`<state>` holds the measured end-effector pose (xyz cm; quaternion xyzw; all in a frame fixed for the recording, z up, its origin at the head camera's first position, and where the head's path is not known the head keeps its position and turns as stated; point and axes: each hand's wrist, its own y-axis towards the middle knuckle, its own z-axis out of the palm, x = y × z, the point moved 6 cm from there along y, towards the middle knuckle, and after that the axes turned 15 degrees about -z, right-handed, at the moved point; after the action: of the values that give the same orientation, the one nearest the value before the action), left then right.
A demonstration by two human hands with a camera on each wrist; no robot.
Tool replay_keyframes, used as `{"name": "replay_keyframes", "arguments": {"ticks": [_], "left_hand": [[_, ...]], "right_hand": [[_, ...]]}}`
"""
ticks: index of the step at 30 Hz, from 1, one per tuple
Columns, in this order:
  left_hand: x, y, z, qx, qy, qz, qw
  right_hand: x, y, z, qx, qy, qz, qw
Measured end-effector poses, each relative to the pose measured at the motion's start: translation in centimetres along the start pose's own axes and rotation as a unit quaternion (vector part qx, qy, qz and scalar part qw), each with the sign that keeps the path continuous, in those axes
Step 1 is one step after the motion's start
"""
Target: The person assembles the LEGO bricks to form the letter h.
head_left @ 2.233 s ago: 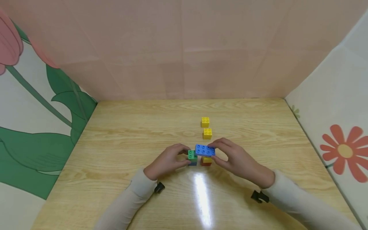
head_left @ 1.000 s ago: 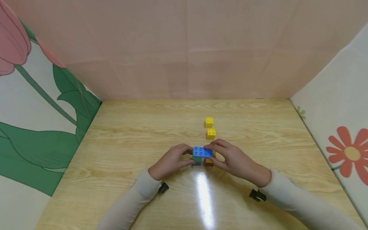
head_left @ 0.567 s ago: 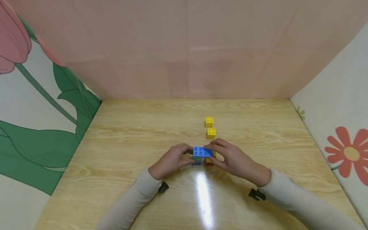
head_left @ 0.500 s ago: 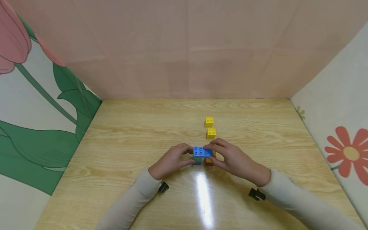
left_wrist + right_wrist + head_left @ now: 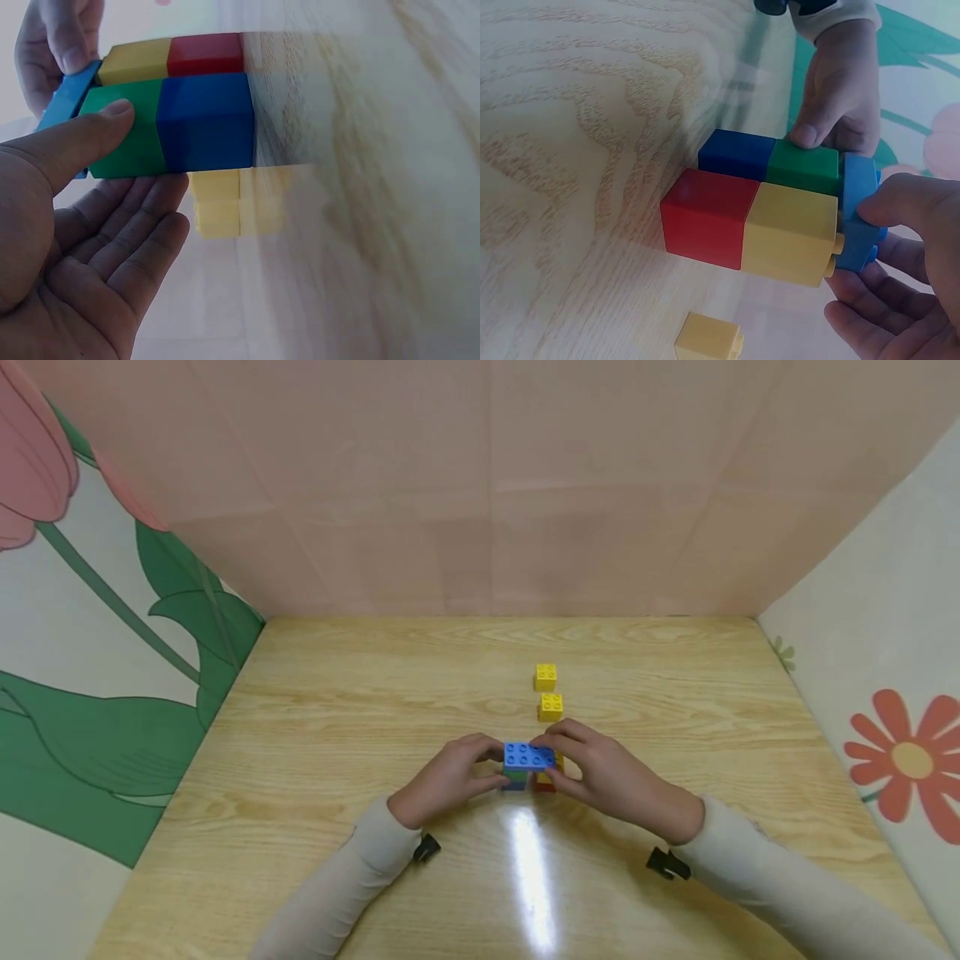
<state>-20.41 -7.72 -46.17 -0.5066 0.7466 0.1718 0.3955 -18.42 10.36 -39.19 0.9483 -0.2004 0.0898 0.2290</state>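
A blue toy brick with two rows of studs (image 5: pixel 521 756) lies across the tops of two short stacks. My right hand (image 5: pixel 618 777) pinches its right end between thumb and fingers. The left stack is a green brick (image 5: pixel 141 154) on a dark blue brick (image 5: pixel 206 124). My left hand (image 5: pixel 450 777) grips the green brick, thumb on the near side and fingers behind. Beside it stands the right stack, a yellow brick (image 5: pixel 791 232) on a red brick (image 5: pixel 705 217). Some studs of that yellow brick show beside the blue brick in the right wrist view.
Two small yellow bricks stand behind the stacks, a nearer one (image 5: pixel 551 707) and a farther one (image 5: pixel 546 677). The wooden table (image 5: pixel 337 710) meets a pink back wall (image 5: pixel 375 527) and printed side panels (image 5: pixel 810 610).
My right hand has brought the blue brick left from beside the green brick's top to over it, covering its studs. During the last second both hands have stayed almost still.
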Motion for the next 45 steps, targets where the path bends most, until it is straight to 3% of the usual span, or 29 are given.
{"name": "replay_keyframes", "arguments": {"ticks": [13, 21, 45], "left_hand": [[0.00, 0.10, 0.12, -0.004, 0.004, 0.012, 0.9999], [0.02, 0.06, 0.17, 0.005, 0.005, 0.002, 1.0000], [0.09, 0.32, 0.17, 0.007, 0.005, 0.003, 1.0000]], "right_hand": [[0.13, 0.25, 0.10, 0.013, -0.009, -0.006, 0.9999], [0.06, 0.28, 0.38, 0.022, -0.017, -0.009, 0.9996], [-0.75, -0.23, 0.55, 0.008, 0.026, 0.010, 0.9996]]}}
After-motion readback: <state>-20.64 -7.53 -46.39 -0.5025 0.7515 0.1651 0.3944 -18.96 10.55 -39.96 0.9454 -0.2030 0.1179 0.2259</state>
